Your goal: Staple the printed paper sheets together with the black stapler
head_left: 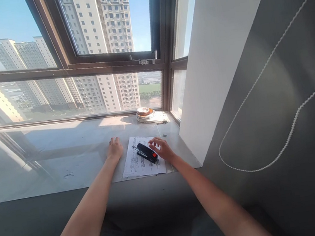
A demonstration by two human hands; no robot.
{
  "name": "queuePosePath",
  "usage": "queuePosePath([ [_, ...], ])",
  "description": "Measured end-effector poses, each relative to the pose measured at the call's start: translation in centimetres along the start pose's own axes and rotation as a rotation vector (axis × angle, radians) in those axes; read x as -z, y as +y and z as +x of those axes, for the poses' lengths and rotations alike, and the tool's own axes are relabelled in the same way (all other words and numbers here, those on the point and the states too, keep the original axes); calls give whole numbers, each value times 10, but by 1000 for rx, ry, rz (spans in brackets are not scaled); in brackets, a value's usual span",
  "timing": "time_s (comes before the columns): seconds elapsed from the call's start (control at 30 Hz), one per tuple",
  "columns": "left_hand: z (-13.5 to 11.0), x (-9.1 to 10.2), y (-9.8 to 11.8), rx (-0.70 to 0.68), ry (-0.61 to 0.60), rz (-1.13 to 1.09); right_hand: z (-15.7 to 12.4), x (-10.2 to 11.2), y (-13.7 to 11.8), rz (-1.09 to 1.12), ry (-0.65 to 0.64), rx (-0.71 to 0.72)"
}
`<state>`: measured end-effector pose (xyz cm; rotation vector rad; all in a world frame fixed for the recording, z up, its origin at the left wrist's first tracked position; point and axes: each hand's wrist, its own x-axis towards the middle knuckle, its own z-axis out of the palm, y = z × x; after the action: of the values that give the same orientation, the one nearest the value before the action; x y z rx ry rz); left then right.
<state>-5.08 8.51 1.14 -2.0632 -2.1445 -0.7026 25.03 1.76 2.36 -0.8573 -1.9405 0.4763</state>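
A black stapler [147, 153] with an orange-red end lies on a stack of printed white papers [139, 165] on the grey window sill [49, 160]. My right hand [162, 148] hovers at the stapler's right side, fingers spread and curved towards it, holding nothing. My left hand [115, 148] rests flat on the sill just left of the papers, fingers stretched out.
A stack of round plates or lids [145, 115] sits at the back of the sill near the window corner, with small bits beside it. A white wall [219, 54] and a grey wall with a beaded blind cord [278, 124] stand to the right.
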Motion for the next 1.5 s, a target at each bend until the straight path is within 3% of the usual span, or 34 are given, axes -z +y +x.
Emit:
queuePosePath([
  [0.1, 8, 0, 1, 29, -89, 32, -1, 1, -4, 65, -168, 80],
  [0.23, 4, 2, 5, -34, -67, 25, -2, 6, -8, 64, -346, 130],
  [0.67, -51, 23, 21, -127, 20, 35, -5, -1, -8, 51, -260, 57],
  [1.03, -46, 18, 12, -193, 171, -164, -8, 4, -10, 118, -274, 32],
  [1.3, -51, 21, 17, -496, 148, -394, -7, 4, -9, 143, -257, 28],
  [1.5, -56, 30, 30, -594, 133, -485, -7, 5, -9, 147, -249, 44],
])
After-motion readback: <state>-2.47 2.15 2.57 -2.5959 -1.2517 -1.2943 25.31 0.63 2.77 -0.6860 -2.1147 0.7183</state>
